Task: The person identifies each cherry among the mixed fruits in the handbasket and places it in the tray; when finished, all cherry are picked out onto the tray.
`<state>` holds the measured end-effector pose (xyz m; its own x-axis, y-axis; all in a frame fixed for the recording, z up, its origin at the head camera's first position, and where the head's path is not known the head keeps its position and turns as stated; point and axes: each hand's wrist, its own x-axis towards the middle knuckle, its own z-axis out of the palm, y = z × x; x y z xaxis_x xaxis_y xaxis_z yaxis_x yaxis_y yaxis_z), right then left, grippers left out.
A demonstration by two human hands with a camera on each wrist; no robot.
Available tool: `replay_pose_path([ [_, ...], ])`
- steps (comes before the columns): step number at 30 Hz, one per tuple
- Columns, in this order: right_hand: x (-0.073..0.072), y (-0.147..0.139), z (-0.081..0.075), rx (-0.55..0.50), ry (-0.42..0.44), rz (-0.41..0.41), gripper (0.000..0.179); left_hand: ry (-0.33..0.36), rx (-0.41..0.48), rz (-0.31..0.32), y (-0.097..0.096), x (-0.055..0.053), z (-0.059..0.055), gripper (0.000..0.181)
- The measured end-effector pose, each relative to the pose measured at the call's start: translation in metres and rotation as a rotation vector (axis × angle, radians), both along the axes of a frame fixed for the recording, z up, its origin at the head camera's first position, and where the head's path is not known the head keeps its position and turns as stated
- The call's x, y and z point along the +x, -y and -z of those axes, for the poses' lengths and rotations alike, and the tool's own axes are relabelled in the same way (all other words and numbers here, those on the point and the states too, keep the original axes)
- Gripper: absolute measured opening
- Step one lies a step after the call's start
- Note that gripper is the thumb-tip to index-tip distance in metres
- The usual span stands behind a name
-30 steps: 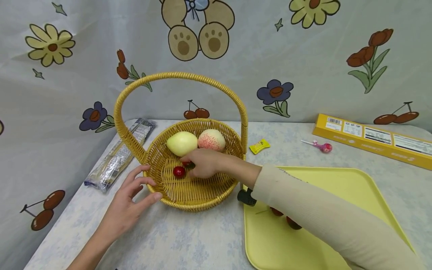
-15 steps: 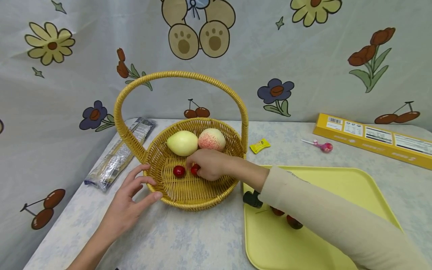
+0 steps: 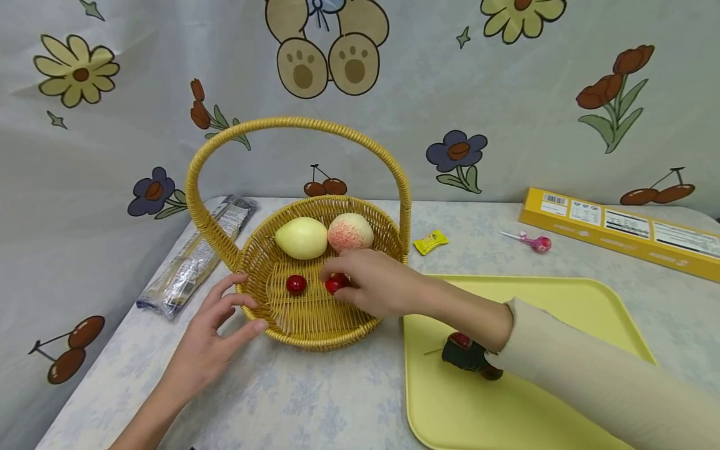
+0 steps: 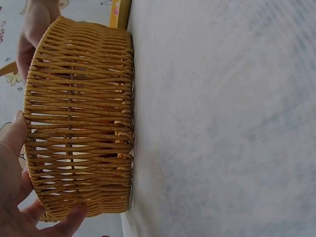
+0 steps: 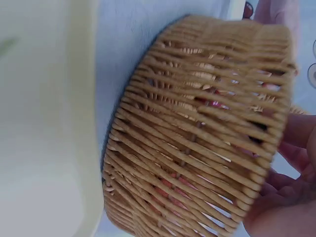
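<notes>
Two hands are at the wicker basket [image 3: 320, 344]. The right hand [image 3: 377, 285], inside over its right side, has bent fingers and pinches one red cherry [image 3: 335, 285] between fingers and thumb. The left hand [image 3: 205, 347], fingers spread and slightly curved, touches the left rim. A second cherry [image 3: 295, 285] lies just left; a yellow pear [image 3: 301, 238] and peach [image 3: 350, 232] rest at the far side.

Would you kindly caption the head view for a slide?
Left grip touching the basket, right grip on a red fruit near a pear and peach.
</notes>
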<state>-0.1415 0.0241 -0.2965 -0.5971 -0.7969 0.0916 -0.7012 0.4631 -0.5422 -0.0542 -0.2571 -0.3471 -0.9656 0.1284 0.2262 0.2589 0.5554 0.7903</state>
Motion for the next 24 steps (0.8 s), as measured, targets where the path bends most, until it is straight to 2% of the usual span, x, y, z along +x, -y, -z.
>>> replay_pose_path([
  [7,0.021,-0.02,-0.01,-0.08,-0.02,0.021,0.032,0.001,-0.003,-0.001,0.002,0.0,-0.001,0.017],
  [16,0.039,-0.045,-0.015,-0.139,0.019,0.065,0.023,0.006,-0.008,-0.008,0.001,0.001,-0.001,0.017],
  [24,0.05,-0.078,-0.009,-0.175,0.068,0.085,0.026,0.01,-0.005,-0.002,0.0,0.001,-0.001,0.017],
])
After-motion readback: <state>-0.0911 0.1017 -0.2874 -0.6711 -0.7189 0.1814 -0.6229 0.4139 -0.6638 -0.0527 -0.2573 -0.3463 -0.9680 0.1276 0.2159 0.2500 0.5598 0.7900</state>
